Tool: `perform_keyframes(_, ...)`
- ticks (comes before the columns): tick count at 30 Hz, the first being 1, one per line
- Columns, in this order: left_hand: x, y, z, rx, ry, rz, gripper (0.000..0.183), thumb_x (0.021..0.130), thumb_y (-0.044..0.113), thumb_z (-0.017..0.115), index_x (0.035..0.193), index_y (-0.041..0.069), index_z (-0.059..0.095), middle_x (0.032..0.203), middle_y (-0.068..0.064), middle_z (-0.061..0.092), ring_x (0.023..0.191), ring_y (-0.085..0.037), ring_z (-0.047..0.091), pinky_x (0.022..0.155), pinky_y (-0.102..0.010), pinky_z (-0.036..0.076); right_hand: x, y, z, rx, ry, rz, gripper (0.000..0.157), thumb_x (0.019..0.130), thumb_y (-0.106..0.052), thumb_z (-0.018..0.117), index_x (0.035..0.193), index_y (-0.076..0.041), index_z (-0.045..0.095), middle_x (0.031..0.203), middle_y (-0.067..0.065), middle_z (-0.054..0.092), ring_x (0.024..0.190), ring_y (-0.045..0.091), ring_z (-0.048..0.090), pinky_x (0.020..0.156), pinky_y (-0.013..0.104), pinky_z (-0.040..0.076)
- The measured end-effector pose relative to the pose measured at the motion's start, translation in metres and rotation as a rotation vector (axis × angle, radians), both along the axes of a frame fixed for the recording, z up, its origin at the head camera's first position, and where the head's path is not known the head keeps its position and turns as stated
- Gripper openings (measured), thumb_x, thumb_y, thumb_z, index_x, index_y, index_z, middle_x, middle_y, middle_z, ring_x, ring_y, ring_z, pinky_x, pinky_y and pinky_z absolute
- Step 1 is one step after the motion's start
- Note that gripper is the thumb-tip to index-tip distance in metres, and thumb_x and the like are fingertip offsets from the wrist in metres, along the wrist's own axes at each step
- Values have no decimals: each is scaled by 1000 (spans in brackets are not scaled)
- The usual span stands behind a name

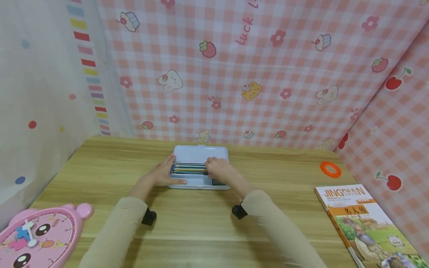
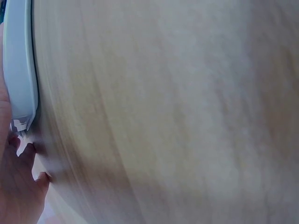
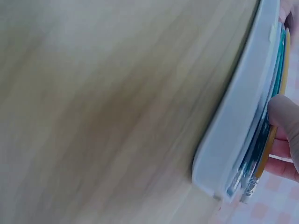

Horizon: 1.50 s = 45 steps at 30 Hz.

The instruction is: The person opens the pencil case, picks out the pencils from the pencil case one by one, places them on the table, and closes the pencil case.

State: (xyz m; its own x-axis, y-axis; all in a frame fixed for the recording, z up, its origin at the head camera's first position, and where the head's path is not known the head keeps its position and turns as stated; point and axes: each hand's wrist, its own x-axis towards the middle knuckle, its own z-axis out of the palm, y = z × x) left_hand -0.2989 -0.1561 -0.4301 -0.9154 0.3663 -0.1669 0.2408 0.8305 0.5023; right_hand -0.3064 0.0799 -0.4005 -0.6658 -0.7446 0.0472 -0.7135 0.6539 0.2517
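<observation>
An open white pencil case lies on the wooden table, its lid tipped back toward the wall. Several pencils lie lengthwise in it. My left hand holds the case's left end, thumb over the front compartment and fingers along the left edge. At the right side, my right hand pinches a yellow pencil between thumb and fingers, near its metal-banded eraser end. Darker and green pencils lie beside it, partly hidden by the hand. A dark item sits in the case's front right corner.
A pink cartoon clock stands at the front left. To the right are a book and an orange ring. Patterned cloth hangs behind the table and along its sides.
</observation>
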Motion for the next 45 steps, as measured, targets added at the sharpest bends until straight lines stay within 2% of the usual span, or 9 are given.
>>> perform_keyframes(3, 0, 0, 0, -5, -2, 0, 114, 74, 61, 63, 144, -6, 4, 152, -23, 1, 141, -37, 6, 112, -58, 9, 0, 10, 5, 0, 35, 42, 17, 81, -19, 67, 90, -5, 64, 84, 4, 61, 76, 17, 59, 62, 25, 51)
perform_keyframes(8, -1, 0, -2, -10, 3, -10, 113, 74, 60, 63, 144, -7, 3, 152, -23, 1, 141, -36, 5, 112, -58, 8, -3, 33, 9, -35, 82, 83, 7, 80, -11, 63, 82, -5, 63, 78, 4, 59, 67, 15, 55, 54, 24, 48)
perform_keyframes(12, -1, 1, -2, -10, 8, -16, 113, 74, 61, 62, 144, -7, 4, 152, -24, 1, 141, -37, 5, 112, -59, 8, -4, 53, 9, -76, 57, 61, 5, 81, -9, 63, 81, -4, 60, 78, 5, 58, 67, 15, 54, 54, 26, 47)
perform_keyframes(17, 0, 1, -2, -8, 6, -20, 113, 75, 60, 62, 144, -7, 3, 152, -23, 0, 141, -38, 4, 112, -59, 8, -8, 77, 5, -136, 123, 46, 8, 78, -7, 66, 77, -5, 59, 77, 4, 59, 67, 16, 57, 56, 27, 49)
perform_keyframes(22, 0, 0, -2, 0, 18, -21, 112, 75, 59, 63, 143, -8, 4, 152, -24, 1, 140, -39, 6, 111, -60, 9, -11, 102, 5, -128, 147, 1, 5, 76, -6, 66, 78, -5, 61, 75, 3, 59, 66, 15, 58, 55, 25, 50)
perform_keyframes(28, 1, 1, -1, -5, 18, -24, 110, 76, 57, 63, 143, -8, 5, 152, -24, 2, 140, -39, 6, 111, -59, 9, -13, 135, 5, -119, 114, -53, 4, 78, -3, 65, 81, -1, 62, 76, 6, 60, 67, 16, 60, 57, 25, 52)
perform_keyframes(35, 2, 0, 2, -11, 25, -23, 109, 77, 57, 63, 143, -9, 5, 151, -25, 3, 139, -40, 7, 110, -60, 10, -16, 165, 4, -83, 49, -186, 5, 77, 1, 62, 77, 0, 58, 77, 8, 58, 70, 19, 58, 60, 29, 51)
perform_keyframes(39, 2, 0, 3, -11, 26, -26, 110, 76, 58, 62, 143, -9, 6, 151, -26, 3, 139, -40, 7, 111, -60, 10, -16, 175, 1, -40, 11, -209, 10, 78, 4, 61, 75, -2, 53, 80, 9, 57, 73, 20, 56, 59, 29, 50)
perform_keyframes(45, 3, 0, 1, -14, 31, -30, 110, 76, 58, 62, 143, -9, 6, 152, -25, 4, 140, -39, 8, 111, -60, 11, -19, 179, -3, -27, -32, -223, 18, 77, 7, 59, 71, -5, 46, 75, 6, 51, 65, 16, 48, 54, 28, 44)
